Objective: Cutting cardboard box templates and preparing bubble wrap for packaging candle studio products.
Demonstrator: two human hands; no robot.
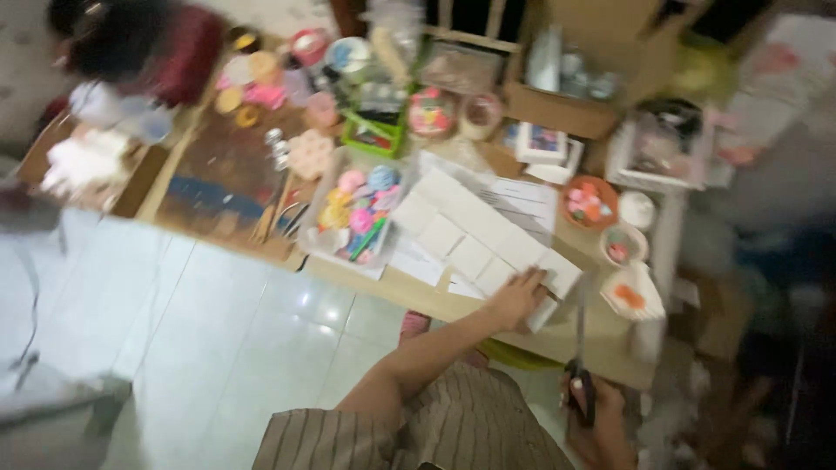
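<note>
Your left hand (518, 296) lies flat, fingers spread, at the lower centre of the frame, pressing on the near end of a row of white square cards (475, 235) that runs diagonally up and to the left across the low wooden table (435, 300); about six squares can be counted, though motion blur makes the exact number uncertain. Your right hand (596, 413), at the lower right, is closed around the dark handles of one pair of scissors (582, 352), whose blades point upward toward the table edge. Just left of the card row sits one clear plastic tray of small pink, yellow and blue pieces (359, 213), too blurred to count. Right of the cards, in the centre right of the frame, you can see one round orange bowl (590, 202) holding pink bits, and two small white bowls (629, 228) near it, one above the other. One green basket (374, 135) stands in the upper centre, and one brown cardboard box (575, 96) sits at the upper right. A printed white paper sheet (527, 204) lies under the upper side of the cards. In the upper left corner another person in a dark red top (165, 48) leans over the table. The pale tiled floor (218, 339) fills the lower left.
</note>
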